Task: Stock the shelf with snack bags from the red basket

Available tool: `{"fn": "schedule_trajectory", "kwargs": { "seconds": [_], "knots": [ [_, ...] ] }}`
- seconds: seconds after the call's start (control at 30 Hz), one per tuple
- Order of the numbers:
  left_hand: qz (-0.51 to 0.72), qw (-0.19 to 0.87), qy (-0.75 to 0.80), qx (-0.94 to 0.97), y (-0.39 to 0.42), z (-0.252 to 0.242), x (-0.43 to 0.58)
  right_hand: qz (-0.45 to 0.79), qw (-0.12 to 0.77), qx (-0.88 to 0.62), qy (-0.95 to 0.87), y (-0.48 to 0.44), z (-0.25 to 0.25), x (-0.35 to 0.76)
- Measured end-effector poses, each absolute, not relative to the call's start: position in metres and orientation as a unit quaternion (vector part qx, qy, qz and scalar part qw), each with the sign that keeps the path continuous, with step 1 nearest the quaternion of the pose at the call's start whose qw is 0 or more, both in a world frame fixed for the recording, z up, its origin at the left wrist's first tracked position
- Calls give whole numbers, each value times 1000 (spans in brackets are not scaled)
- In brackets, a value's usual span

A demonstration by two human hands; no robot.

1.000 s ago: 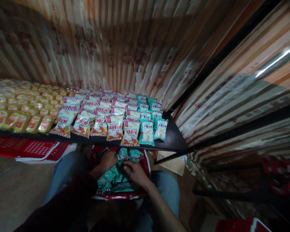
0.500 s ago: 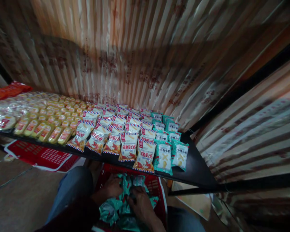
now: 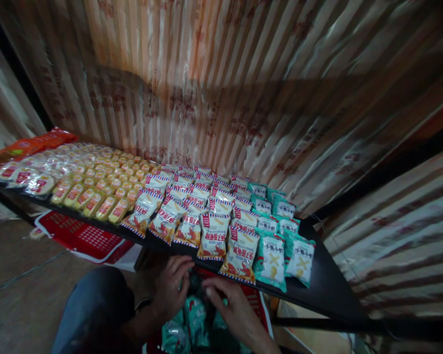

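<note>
My left hand [image 3: 172, 287] is over the red basket [image 3: 256, 300] in front of my knees, its fingers bent and the thumb apart. My right hand [image 3: 232, 307] reaches in from the right, fingers pointing left and thumb apart. I see nothing held in either one. Between and below them lie green snack bags [image 3: 197, 317] in the basket, the upper ones in shadow. Just beyond the hands, on a black shelf [image 3: 327, 280], stand rows of white-and-orange snack bags [image 3: 239, 253] and green-and-white snack bags [image 3: 271, 260] at their right.
Further left on the shelf are rows of yellow wrapped snacks [image 3: 96, 201], clear-wrapped round snacks [image 3: 40, 184] and an orange bag [image 3: 33, 145]. A second red basket [image 3: 77, 236] sits under the shelf. Striped sheeting [image 3: 206, 98] hangs behind, with a dark frame bar [image 3: 384, 169] at right.
My view has shifted, so the shelf sits further right and lower. Both hands have risen off the green bags toward the shelf edge, and their fingers have spread.
</note>
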State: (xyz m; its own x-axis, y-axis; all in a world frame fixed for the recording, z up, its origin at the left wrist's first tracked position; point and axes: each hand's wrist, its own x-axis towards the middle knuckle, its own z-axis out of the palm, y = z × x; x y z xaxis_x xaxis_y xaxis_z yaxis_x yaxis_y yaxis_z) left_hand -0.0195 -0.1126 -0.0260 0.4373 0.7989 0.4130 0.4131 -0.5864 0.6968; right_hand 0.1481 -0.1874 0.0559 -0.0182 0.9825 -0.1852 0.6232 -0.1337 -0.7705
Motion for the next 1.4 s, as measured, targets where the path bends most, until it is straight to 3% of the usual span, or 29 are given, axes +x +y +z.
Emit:
{"fn": "schedule_trajectory", "kwargs": {
  "seconds": [0.1,0.27,0.5,0.93,1.4],
  "knots": [
    [443,75,429,784,-94,-15,-28,294,334,-626,-641,-144,79,135],
    [415,-4,488,768,-61,-7,-30,116,340,-623,-695,-64,94,120],
    [405,-2,506,762,-44,-14,-29,9,203,-669,-715,-4,94,104],
    [431,-10,540,723,-35,-15,-22,101,269,-659,-695,36,87,108],
    [430,14,529,731,-32,-18,-23,32,150,-689,-708,43,93,105]
  ]
}}
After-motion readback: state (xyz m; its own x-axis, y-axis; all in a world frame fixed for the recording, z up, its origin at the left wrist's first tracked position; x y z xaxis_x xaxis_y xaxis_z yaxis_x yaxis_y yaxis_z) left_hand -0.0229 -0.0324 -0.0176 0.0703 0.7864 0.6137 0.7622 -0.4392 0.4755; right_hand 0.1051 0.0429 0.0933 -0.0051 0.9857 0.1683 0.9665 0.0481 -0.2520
